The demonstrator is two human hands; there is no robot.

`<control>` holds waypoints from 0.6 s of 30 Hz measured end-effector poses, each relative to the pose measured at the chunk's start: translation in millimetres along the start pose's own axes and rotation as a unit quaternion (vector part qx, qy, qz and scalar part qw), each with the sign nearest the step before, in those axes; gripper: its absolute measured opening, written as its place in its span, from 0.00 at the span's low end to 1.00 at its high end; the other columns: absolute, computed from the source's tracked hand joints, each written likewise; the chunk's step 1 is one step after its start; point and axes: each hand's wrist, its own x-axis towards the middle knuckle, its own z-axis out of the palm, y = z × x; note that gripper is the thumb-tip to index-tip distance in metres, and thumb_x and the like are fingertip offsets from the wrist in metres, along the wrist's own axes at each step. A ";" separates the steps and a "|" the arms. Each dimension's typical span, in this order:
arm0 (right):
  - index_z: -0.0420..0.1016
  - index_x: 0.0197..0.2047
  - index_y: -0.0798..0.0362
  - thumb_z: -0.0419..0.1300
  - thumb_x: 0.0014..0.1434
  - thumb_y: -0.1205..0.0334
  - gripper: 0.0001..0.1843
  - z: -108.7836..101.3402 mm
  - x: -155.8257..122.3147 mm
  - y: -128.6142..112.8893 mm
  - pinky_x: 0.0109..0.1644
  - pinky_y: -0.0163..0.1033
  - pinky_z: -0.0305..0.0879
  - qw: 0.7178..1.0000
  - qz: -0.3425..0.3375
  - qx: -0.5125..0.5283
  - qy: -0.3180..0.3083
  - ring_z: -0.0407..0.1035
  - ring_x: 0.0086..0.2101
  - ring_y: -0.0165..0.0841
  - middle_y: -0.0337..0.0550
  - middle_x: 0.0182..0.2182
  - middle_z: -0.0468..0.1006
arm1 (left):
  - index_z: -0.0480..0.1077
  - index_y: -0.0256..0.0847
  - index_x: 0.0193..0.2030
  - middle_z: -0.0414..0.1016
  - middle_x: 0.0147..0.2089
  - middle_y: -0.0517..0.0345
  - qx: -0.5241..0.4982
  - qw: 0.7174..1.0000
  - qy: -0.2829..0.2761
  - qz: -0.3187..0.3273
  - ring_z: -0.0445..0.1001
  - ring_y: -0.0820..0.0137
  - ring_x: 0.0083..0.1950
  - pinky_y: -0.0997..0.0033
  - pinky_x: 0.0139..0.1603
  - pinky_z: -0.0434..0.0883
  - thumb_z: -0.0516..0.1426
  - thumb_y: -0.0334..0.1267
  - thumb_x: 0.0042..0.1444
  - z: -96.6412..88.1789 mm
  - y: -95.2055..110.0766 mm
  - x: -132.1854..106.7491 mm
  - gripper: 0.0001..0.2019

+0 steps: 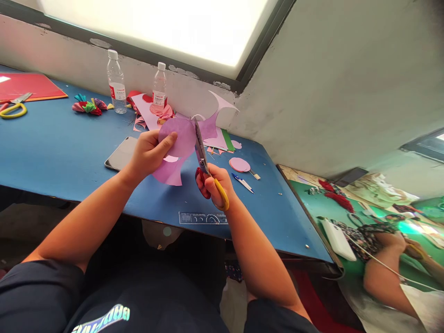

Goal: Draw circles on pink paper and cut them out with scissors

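Observation:
My left hand point(152, 150) is closed on a sheet of purple paper point(178, 136), thumb on top, near a rounded part with curved cut edges. Part of the sheet hangs below the hand, and a pointed strip curls up behind it. My right hand point(215, 185) grips scissors point(203, 159) with one red and one yellow handle. The blades point up and away from me at the paper's right edge and look nearly closed. Right of the scissors lie round paper discs point(239, 164) and a blue-and-white pen point(243, 182).
A phone point(121, 152) lies left on the blue table point(86, 162). Two plastic bottles point(117, 83) stand by the wall, among paper scraps point(147, 111). Farther left are folded paper pieces point(89, 106), other scissors point(14, 106) and red sheets point(31, 85). A clear stencil ruler point(203, 218) lies in front. Another person's arm point(385, 273) is at right.

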 end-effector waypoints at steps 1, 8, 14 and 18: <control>0.69 0.35 0.43 0.69 0.66 0.01 0.50 -0.1 0.0 0.0 0.23 0.40 0.56 1.000 0.000 0.000 0.000 0.63 0.22 0.33 0.36 0.24 0.72 | 0.68 0.45 0.25 0.65 0.23 0.61 0.001 1.000 0.001 0.001 0.58 0.72 0.26 0.67 0.25 0.53 0.73 0.79 0.73 -0.1 -0.4 0.0 0.42; 0.68 0.35 0.43 0.70 0.70 0.05 0.48 0.0 0.3 -1.2 0.23 0.40 0.55 1.000 -0.015 0.009 -0.005 0.61 0.20 0.31 0.35 0.24 0.70 | 0.68 0.45 0.26 0.65 0.24 0.61 0.000 1.000 0.007 0.000 0.58 0.72 0.26 0.66 0.25 0.53 0.72 0.81 0.72 -0.2 -2.4 0.2 0.43; 0.68 0.36 0.43 0.69 0.71 0.05 0.48 1.2 -0.2 -0.8 0.22 0.40 0.53 1.000 -0.018 0.012 -0.006 0.60 0.18 0.30 0.33 0.22 0.70 | 0.67 0.45 0.25 0.64 0.23 0.61 -0.003 1.000 0.014 0.004 0.58 0.73 0.26 0.68 0.25 0.52 0.72 0.79 0.74 1.1 -2.4 -0.5 0.43; 0.68 0.36 0.43 0.69 0.71 0.05 0.48 1.3 -0.4 0.3 0.21 0.40 0.53 1.000 -0.016 0.016 -0.005 0.60 0.18 0.30 0.33 0.22 0.70 | 0.67 0.45 0.25 0.64 0.24 0.61 -0.007 1.000 0.010 0.009 0.58 0.73 0.26 0.69 0.24 0.52 0.72 0.80 0.74 0.5 -3.1 0.1 0.44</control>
